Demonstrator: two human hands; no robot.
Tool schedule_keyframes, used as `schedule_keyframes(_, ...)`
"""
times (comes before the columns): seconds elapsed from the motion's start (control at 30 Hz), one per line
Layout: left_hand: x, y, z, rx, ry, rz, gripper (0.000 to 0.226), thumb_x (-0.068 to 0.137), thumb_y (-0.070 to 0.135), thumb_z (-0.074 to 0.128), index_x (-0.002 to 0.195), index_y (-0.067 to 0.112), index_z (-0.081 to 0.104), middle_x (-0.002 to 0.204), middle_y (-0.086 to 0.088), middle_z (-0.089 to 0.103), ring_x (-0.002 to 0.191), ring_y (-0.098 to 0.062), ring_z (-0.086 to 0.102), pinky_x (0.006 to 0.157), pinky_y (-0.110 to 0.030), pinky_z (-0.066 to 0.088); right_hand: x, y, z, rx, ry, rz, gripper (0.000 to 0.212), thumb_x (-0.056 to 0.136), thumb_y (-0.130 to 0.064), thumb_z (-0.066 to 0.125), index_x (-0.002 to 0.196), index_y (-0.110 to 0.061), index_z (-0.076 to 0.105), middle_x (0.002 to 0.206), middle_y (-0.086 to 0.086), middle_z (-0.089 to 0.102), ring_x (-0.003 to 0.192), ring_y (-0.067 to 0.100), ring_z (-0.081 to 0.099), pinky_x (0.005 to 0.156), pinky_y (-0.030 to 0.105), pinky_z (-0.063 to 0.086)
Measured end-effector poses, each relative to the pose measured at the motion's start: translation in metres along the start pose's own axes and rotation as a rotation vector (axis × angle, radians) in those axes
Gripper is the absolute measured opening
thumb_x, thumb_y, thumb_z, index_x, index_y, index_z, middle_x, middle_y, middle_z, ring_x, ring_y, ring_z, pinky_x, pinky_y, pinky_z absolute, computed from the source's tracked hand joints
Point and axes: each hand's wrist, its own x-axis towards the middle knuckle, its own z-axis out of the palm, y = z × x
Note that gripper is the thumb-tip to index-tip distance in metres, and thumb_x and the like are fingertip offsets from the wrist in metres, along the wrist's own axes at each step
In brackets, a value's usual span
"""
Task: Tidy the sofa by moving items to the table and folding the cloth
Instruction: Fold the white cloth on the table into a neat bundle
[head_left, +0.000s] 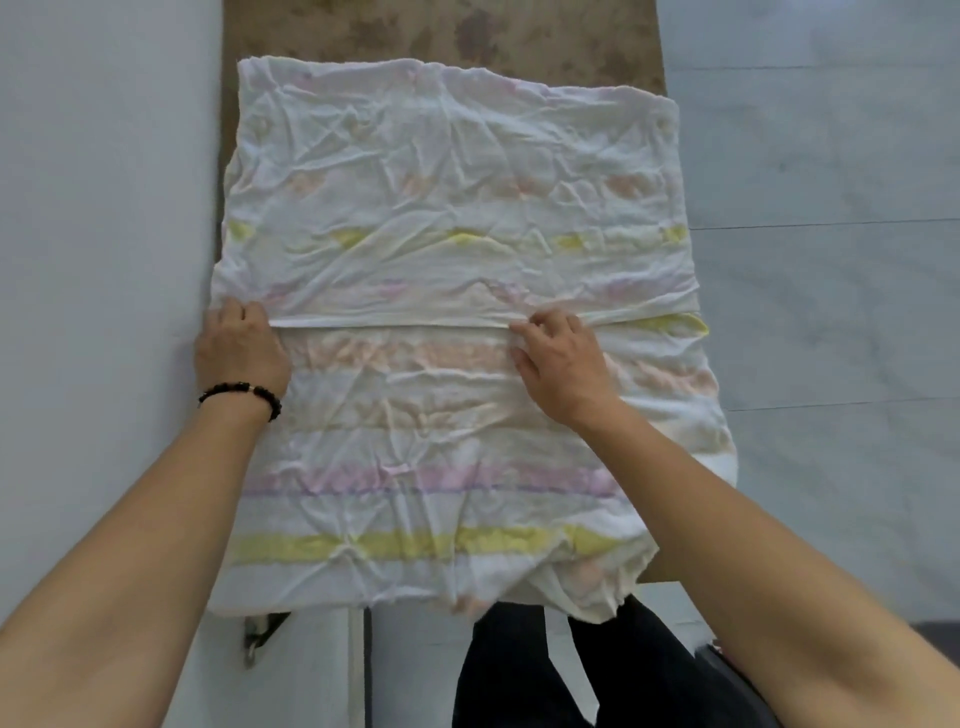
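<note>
No brand, label or writing can be read anywhere in the view. A white cloth (457, 312) with faded pink, orange, purple and yellow stripes lies spread and very wrinkled on a narrow brown table (441, 31), which it covers almost fully; its near edge hangs over the front of the table, and its right side goes past the table edge. The far part of the cloth is turned over toward the person, so its hem makes a straight line across the middle. The left hand (241, 353) is at the left end of this line, at the cloth's left border, with the fingers curled down on the hem; it seems to pinch it, but the grip itself is hidden under the fingers. A bracelet (241, 393) of dark beads is on this wrist. The right hand (563, 361) is on the same line, right of the centre, fingers bent and fingertips pressing or pinching the hem. Both forearms are bare. Below the table, dark trousers (597, 670) are visible over a pale tiled floor (831, 156).
</note>
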Motion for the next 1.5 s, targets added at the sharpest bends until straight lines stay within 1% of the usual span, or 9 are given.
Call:
schedule_keyframes(0.13,-0.018,0.034,-0.003,0.003,0.027,-0.119,0.04,0.082,0.012,0.058,0.118,-0.003,0.057,0.133,-0.024,0.044,0.118,-0.04,0.038,0.093,-0.053,0.034,-0.021,0.02,-0.013,-0.013,0.01,0.079,0.051,0.101,-0.039,0.045,0.148,-0.022,0.039,0.155,0.014,0.032,0.142,0.034,0.031,0.114,0.046,0.025)
schedule_keyframes(0.27,-0.047,0.108,0.003,-0.205,0.019,0.075,0.052,0.093,0.027,0.047,0.142,0.01,0.04,0.157,-0.017,0.021,0.142,-0.037,0.02,0.108,-0.058,0.021,-0.04,0.062,-0.03,0.017,0.07,0.312,0.062,0.102,-0.038,0.04,0.157,-0.022,0.016,0.165,0.014,0.002,0.152,0.033,0.001,0.121,0.047,0.008)
schedule_keyframes(0.47,-0.107,0.219,0.033,-0.058,-0.392,0.244,0.073,0.095,0.066,0.019,0.155,0.031,-0.003,0.161,-0.003,-0.022,0.148,-0.027,-0.019,0.115,-0.057,-0.007,-0.06,0.137,-0.037,0.009,-0.26,0.29,0.069,0.102,-0.055,0.027,0.158,-0.023,0.003,0.165,0.006,-0.016,0.153,0.028,-0.003,0.123,0.046,0.011)
schedule_keyframes(0.77,-0.231,0.21,0.008,-0.281,-0.226,-0.202,0.064,0.096,0.055,0.04,0.149,0.02,0.032,0.161,-0.011,0.006,0.148,-0.028,0.004,0.118,-0.052,0.006,-0.152,0.139,-0.028,0.287,-0.013,0.12,0.076,0.091,-0.052,0.059,0.151,-0.018,0.029,0.161,0.013,0.013,0.148,0.03,0.018,0.116,0.044,0.019)
schedule_keyframes(0.93,-0.32,0.202,0.001,-0.367,-0.215,-0.686,0.109,0.075,0.066,0.066,0.153,0.013,0.011,0.161,-0.011,0.0,0.148,-0.029,0.004,0.115,-0.055,0.014,-0.207,0.12,-0.023,0.273,-0.018,-0.248,0.035,0.086,-0.051,0.066,0.103,-0.02,0.066,0.098,0.0,0.061,0.088,0.021,0.061,0.073,0.034,0.05)
schedule_keyframes(1.1,-0.31,0.189,-0.005,-1.483,-0.168,-1.33,0.07,0.084,0.038,0.073,0.139,0.007,0.041,0.125,-0.007,0.055,0.1,-0.019,0.059,0.084,-0.036,0.053,-0.229,0.098,-0.021,0.269,-0.559,0.066,0.07,0.09,-0.074,0.037,0.055,-0.014,0.044,0.05,-0.001,0.049,0.046,0.016,0.048,0.048,0.031,0.04)
schedule_keyframes(1.27,-0.302,0.16,0.002,-1.474,-0.387,-1.365,0.023,0.095,0.021,0.062,0.112,0.008,0.058,0.081,-0.006,0.063,0.069,-0.017,0.057,0.039,-0.021,0.05,-0.233,0.062,0.0,0.702,-0.57,0.394,0.059,0.085,-0.068,0.056,0.079,-0.01,0.055,0.078,0.003,0.066,0.073,0.019,0.064,0.063,0.039,0.055)
schedule_keyframes(1.4,-0.32,0.133,-0.002,-1.585,-0.585,-1.34,0.022,0.094,0.023,0.061,0.077,0.013,0.053,0.041,0.002,0.053,0.045,-0.009,0.054,0.058,-0.024,0.048,-0.249,0.03,0.009,1.179,-0.364,0.714,0.03,0.093,-0.039,0.063,0.094,-0.009,0.059,0.101,0.01,0.064,0.09,0.022,0.06,0.081,0.041,0.054)
schedule_keyframes(1.5,-0.335,0.107,0.001,-1.769,-0.536,-1.224,0.012,0.09,0.022,0.066,0.091,0.014,0.057,0.079,-0.005,0.06,0.07,-0.015,0.055,0.073,-0.028,0.048,-0.266,0.012,0.005,1.708,-0.085,0.903,0.018,0.097,-0.023,0.05,0.109,-0.017,0.062,0.117,0.008,0.064,0.102,0.024,0.06,0.092,0.039,0.05)
